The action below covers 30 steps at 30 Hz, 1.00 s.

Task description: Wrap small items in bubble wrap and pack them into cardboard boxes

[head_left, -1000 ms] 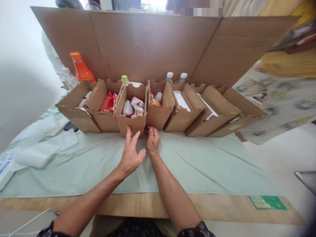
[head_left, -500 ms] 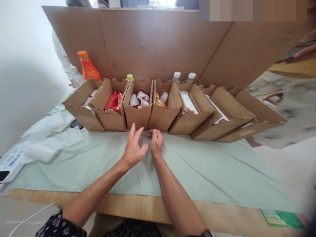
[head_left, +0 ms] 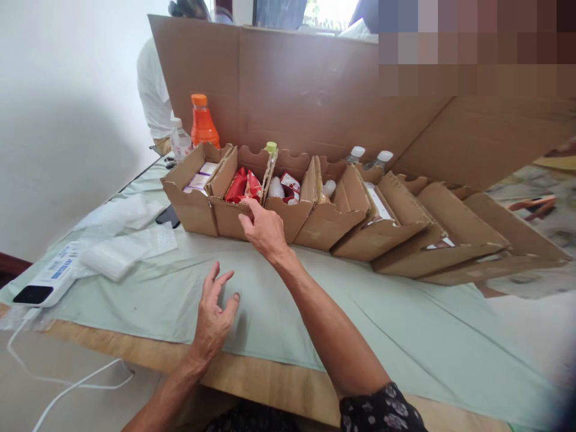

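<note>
Right hand (head_left: 265, 231), fingers loosely bent, touches the cardboard box (head_left: 227, 221) rim; left hand (head_left: 213, 315) spread open

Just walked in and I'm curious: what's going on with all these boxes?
A person's right hand touches the front rim of the cardboard box holding red snack packets, second from the left in a row of open boxes. The left hand is open, low over the green cloth.

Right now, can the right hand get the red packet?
Probably yes. The right hand rests at the front rim of the box holding the red packet, the box is open on top, and nothing lies between.
</note>
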{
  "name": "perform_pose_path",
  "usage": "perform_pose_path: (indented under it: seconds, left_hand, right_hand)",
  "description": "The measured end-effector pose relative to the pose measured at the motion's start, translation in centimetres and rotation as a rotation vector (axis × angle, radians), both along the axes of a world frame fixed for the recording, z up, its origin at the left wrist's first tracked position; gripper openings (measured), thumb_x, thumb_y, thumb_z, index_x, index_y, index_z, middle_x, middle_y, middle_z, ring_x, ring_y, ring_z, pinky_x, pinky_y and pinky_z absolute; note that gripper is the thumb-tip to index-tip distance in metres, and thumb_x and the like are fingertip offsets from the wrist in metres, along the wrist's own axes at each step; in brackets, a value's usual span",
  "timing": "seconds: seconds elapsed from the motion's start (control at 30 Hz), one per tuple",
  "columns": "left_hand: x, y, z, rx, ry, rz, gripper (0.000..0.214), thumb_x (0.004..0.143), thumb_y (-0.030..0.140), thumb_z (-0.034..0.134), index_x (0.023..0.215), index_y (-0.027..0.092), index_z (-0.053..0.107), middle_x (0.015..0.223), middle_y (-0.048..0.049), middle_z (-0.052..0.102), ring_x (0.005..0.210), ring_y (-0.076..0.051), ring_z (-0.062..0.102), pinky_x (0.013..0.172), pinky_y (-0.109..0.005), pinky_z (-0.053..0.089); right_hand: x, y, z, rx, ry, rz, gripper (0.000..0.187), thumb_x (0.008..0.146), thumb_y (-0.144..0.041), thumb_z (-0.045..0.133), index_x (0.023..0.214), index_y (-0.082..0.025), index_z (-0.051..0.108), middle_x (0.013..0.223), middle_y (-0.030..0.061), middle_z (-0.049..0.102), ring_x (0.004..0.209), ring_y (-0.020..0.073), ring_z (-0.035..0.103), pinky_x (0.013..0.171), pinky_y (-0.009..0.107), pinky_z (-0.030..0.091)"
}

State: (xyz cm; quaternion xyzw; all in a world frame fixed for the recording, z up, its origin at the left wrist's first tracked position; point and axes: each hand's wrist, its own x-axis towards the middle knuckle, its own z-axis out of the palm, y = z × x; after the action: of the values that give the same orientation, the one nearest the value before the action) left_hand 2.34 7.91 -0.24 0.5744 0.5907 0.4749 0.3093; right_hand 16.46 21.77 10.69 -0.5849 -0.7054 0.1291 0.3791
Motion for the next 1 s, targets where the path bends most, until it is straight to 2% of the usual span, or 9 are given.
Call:
perform_pose_path:
  seconds: [0.13, 0.33, 0.47, 0.53, 0.6, 0.7, 0.8, 0.9, 1.0]
  left_hand:
    - [-2.2, -0.6, 0.0, 0.002, -0.039, 0.063, 0.039, 0.089, 0.028, 0.063, 0.127, 0.023, 0.069, 0.159, -0.0127, 0.048, 0.146, -0.034, 0.048, 0.113, -0.050, 0.051]
    - [-5.2, -1.3, -0.8, -0.059, -0.253, 0.195, 0.058, 0.089, 0.036, 0.067, 0.144, 0.024, 0.054, 0.154, -0.0151, 0.053, 0.136, -0.032, 0.059, 0.117, -0.052, 0.046]
    - [-5.8, -1.7, -0.2, 0.027, -0.302, 0.179, 0.068, 0.085, 0.037, 0.072, 0.148, 0.024, 0.049, 0.153, -0.0148, 0.054, 0.143, -0.031, 0.053, 0.117, -0.047, 0.046]
    - [-5.4, -2.2, 0.3, 0.052, -0.298, 0.127, 0.073, 0.084, 0.036, 0.072, 0.151, 0.025, 0.046, 0.156, -0.0150, 0.051, 0.146, -0.032, 0.050, 0.117, -0.047, 0.046]
    - [-4.7, -2.8, 0.6, 0.043, -0.290, 0.058, 0.076, 0.083, 0.034, 0.072, 0.153, 0.026, 0.043, 0.159, -0.0146, 0.049, 0.148, -0.032, 0.048, 0.118, -0.048, 0.044]
    - [-3.5, -4.2, 0.4, -0.036, -0.279, -0.059, 0.078, 0.083, 0.032, 0.071, 0.155, 0.026, 0.042, 0.160, -0.0135, 0.047, 0.146, -0.033, 0.049, 0.120, -0.050, 0.042]
    - [-2.5, -5.5, -0.2, -0.156, -0.231, -0.133, 0.069, 0.081, 0.033, 0.071, 0.146, 0.022, 0.053, 0.150, -0.0135, 0.058, 0.139, -0.033, 0.056, 0.120, -0.049, 0.043]
    - [-1.4, -5.9, -0.3, -0.219, -0.208, -0.183, 0.054, 0.083, 0.035, 0.069, 0.134, 0.020, 0.061, 0.134, -0.0121, 0.067, 0.131, -0.032, 0.062, 0.111, -0.045, 0.051]
    - [0.3, -4.6, 0.4, -0.206, -0.209, -0.237, 0.047, 0.090, 0.036, 0.064, 0.134, 0.020, 0.062, 0.131, -0.0104, 0.070, 0.123, -0.027, 0.066, 0.102, -0.038, 0.056]
  right_hand:
    - [-0.6, -0.6, 0.3, -0.006, -0.061, -0.035, 0.020, 0.096, -0.025, 0.058, 0.098, -0.028, 0.078, 0.070, 0.0005, 0.073, 0.069, 0.0221, 0.069, 0.071, 0.030, 0.046]
    - [0.4, -12.1, 0.1, 0.137, -0.033, 0.115, 0.025, 0.098, -0.020, 0.054, 0.099, -0.029, 0.077, 0.082, -0.0001, 0.081, 0.070, 0.0178, 0.073, 0.068, 0.027, 0.051]
    - [5.3, -19.6, 0.7, 0.085, 0.050, 0.138, 0.022, 0.095, -0.022, 0.061, 0.106, -0.032, 0.077, 0.090, -0.0001, 0.082, 0.075, 0.0183, 0.077, 0.073, 0.030, 0.060]
    - [9.0, -21.9, 0.7, 0.017, 0.074, 0.003, 0.018, 0.094, -0.028, 0.064, 0.103, -0.033, 0.078, 0.089, 0.0009, 0.082, 0.076, 0.0208, 0.077, 0.071, 0.032, 0.062]
    - [12.7, -23.7, 0.3, -0.007, 0.135, -0.237, 0.018, 0.093, -0.036, 0.064, 0.103, -0.033, 0.079, 0.091, 0.0041, 0.081, 0.076, 0.0233, 0.077, 0.068, 0.036, 0.062]
    - [16.6, -26.3, -0.9, 0.000, 0.301, -0.423, 0.045, 0.089, -0.046, 0.069, 0.132, -0.033, 0.068, 0.116, 0.0115, 0.078, 0.095, 0.0289, 0.077, 0.076, 0.042, 0.064]
    - [17.4, -28.5, -3.0, -0.110, 0.316, -0.274, 0.078, 0.079, -0.058, 0.077, 0.148, -0.030, 0.056, 0.139, 0.0178, 0.068, 0.119, 0.0346, 0.071, 0.088, 0.046, 0.063]
    - [15.9, -28.7, -5.4, -0.205, 0.224, -0.167, 0.070, 0.075, -0.061, 0.079, 0.133, -0.024, 0.066, 0.128, 0.0170, 0.074, 0.115, 0.0346, 0.072, 0.090, 0.046, 0.062]
    - [15.0, -26.1, -6.7, -0.178, 0.167, -0.248, 0.042, 0.083, -0.060, 0.072, 0.103, -0.023, 0.073, 0.099, 0.0124, 0.079, 0.094, 0.0315, 0.074, 0.086, 0.046, 0.061]
